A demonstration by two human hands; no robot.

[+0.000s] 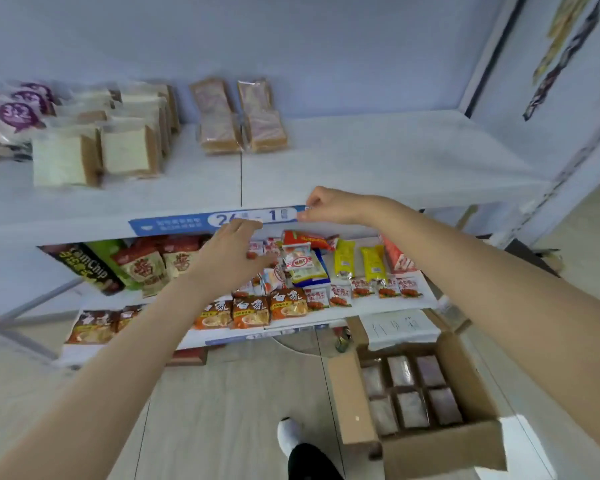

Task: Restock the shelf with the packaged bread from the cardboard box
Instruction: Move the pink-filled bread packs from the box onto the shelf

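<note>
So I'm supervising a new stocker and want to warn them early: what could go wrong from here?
The right hand pinches the end of the blue label strip on the shelf edge; a pull might peel or tear it. The left hand sits just over loose snack packets on the lower shelf and could knock some off. The cardboard box of packaged bread lies on the floor close to the foot, so a step might trip on it.

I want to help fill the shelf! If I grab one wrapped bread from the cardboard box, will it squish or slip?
Probably squishy: the wrapped breads in the cardboard box look like soft slices, like the stacks on the shelf. The clear wrap looks smooth, so it might slip a little. They look small, so likely light; hold gently.
</note>
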